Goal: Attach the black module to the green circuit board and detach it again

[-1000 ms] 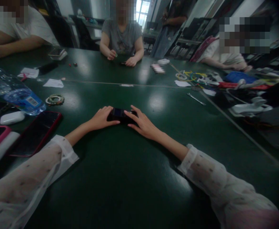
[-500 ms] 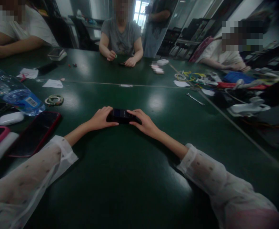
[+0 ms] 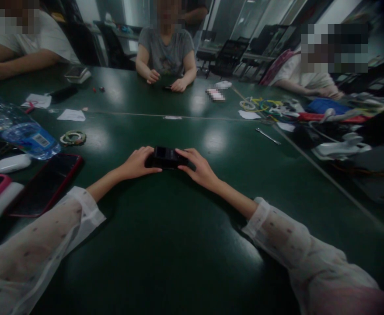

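Observation:
A small black device with a screen [image 3: 166,156] sits low over the dark green table, held between my two hands. My left hand [image 3: 138,162] is closed around its left end, with the thumb along the near side. On the other end, my right hand [image 3: 195,165] grips with its fingers on top and the thumb at the near edge. Both ends of the device are partly covered by fingers, and its exact kind is too dark to make out.
Left of my arm lie a red-edged phone [image 3: 47,183], a white case [image 3: 14,163], a tilted water bottle [image 3: 31,135] and beaded bracelets [image 3: 73,138]. A wrench [image 3: 268,136] and tangled cables [image 3: 260,105] lie right. Several people sit around the green table [image 3: 179,245].
My hands keep their grip on the black device with hardly any movement. In the background, a standing person has shifted left behind the seated person in grey.

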### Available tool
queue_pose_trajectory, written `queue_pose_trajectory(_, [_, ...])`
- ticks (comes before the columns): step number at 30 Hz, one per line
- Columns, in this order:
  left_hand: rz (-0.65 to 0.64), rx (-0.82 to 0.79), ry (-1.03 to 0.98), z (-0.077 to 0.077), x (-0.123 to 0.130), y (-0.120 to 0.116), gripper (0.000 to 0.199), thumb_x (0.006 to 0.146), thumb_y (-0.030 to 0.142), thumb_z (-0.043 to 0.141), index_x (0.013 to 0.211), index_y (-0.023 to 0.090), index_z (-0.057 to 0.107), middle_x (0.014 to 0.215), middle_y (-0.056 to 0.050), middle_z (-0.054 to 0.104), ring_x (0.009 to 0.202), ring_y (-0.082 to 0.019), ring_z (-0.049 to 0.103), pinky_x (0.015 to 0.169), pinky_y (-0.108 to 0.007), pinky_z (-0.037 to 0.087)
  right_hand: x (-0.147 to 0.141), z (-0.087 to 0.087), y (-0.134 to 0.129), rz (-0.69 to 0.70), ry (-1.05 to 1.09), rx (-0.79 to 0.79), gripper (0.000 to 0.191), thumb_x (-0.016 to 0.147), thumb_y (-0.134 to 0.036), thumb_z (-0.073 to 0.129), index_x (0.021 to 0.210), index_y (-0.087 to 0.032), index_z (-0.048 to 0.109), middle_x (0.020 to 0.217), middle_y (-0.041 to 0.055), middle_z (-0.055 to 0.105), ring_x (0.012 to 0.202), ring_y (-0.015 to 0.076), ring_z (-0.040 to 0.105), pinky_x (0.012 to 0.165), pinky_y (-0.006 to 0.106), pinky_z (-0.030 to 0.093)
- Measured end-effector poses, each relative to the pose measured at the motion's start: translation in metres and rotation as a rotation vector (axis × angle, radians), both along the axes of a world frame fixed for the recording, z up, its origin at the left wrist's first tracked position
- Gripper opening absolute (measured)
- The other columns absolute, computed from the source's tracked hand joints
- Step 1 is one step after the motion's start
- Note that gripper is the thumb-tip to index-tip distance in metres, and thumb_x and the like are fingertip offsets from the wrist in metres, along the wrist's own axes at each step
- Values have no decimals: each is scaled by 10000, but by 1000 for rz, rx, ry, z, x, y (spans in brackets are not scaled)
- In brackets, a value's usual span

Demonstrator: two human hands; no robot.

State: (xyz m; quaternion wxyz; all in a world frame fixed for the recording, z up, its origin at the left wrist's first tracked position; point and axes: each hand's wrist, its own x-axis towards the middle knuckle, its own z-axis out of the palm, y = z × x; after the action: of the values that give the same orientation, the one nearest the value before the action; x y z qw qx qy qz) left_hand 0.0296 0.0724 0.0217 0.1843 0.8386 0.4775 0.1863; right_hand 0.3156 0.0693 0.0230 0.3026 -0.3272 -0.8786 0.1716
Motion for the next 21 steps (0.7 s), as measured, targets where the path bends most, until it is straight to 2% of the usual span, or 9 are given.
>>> queue_pose_trajectory(5, [-29,18,18,-1,0,1,673,832,683,594,1326,234,512,1350,-112,541,1171,-321,522,954,-462,428,-1,3,-2,-63,132,49,534,976,-390,533,1491,-354,396,1314,88,537,1204,266,553,1034,498,510])
queue_pose_trajectory(11, [-43,9,10,2,1,0,639,854,670,578,1297,213,524,1319,-116,553,1147,-304,538,944,-440,437,2,2,2,-350,305,126,526,985,-429,483,1495,-345,386,1344,92,514,1259,285,510,1096,555,453])
queue_pose_trajectory(17, [-39,-21,-2,4,-1,-1,637,847,690,573,1291,237,519,1318,-96,552,1139,-297,532,947,-441,436,19,-16,27,-578,403,67,577,971,-467,453,1519,-319,350,1336,125,488,1258,314,511,1081,611,438])
queue_pose_trajectory(21, [-39,-47,-11,6,-1,-2,633,851,683,574,1298,238,517,1330,-97,543,1135,-292,531,935,-436,441,30,-33,44,-673,398,24,582,934,-404,501,1492,-264,408,1272,134,498,1241,300,523,1081,591,446])
